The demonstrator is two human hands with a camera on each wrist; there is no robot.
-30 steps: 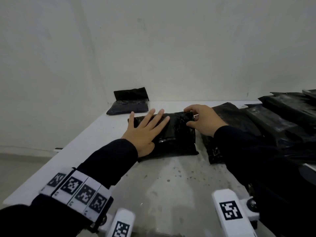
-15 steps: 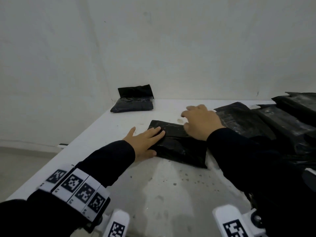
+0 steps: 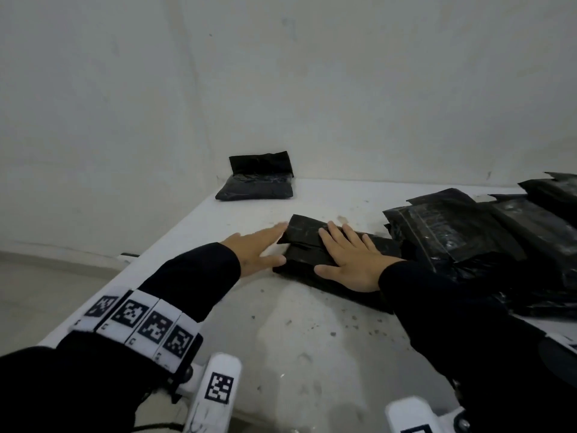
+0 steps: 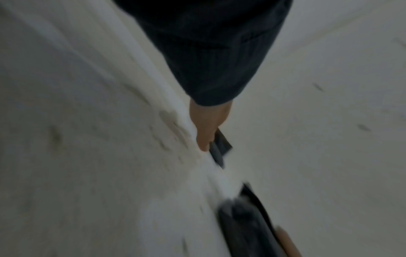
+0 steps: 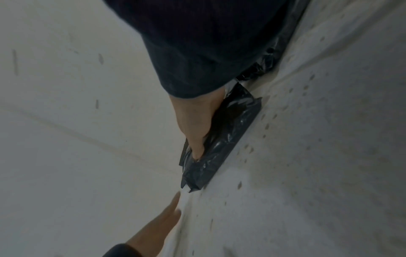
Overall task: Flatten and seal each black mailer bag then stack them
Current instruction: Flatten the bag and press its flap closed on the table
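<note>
Two hands: both are out over one black mailer bag [image 3: 307, 245] on the white table [image 3: 312, 339].
Where the bag is: it lies flat on the table in front of the person, just beside the messy pile of black bags [image 3: 468, 235] on the right.
Step now: I think this is the pressing step, to push the air out and make the folded flap stick.
How to do it well: keep the fingers straight and flat, push down hard along the fold line, and slide from the middle out to the edges so no bumps stay.
Also good: hold the bag steady at its side so it does not slip on the smooth table.
Right hand: the right hand [image 3: 349, 260] lies palm down on top of the bag, fingers spread and straight, pressing it and gripping nothing.
Right wrist view: the palm and fingers lie long and flat on the shiny plastic.
Left hand: the left hand [image 3: 259, 248] is flat with straight fingers close together, its fingertips touching the bag's left edge.
Left wrist view: it is blurry, so I cannot tell more about the fingers there.
Arms: both dark sleeves reach forward, low over the table.
Done bag: one other bag [image 3: 256, 182] sits far back by the wall [image 3: 343, 89], well apart.
</note>
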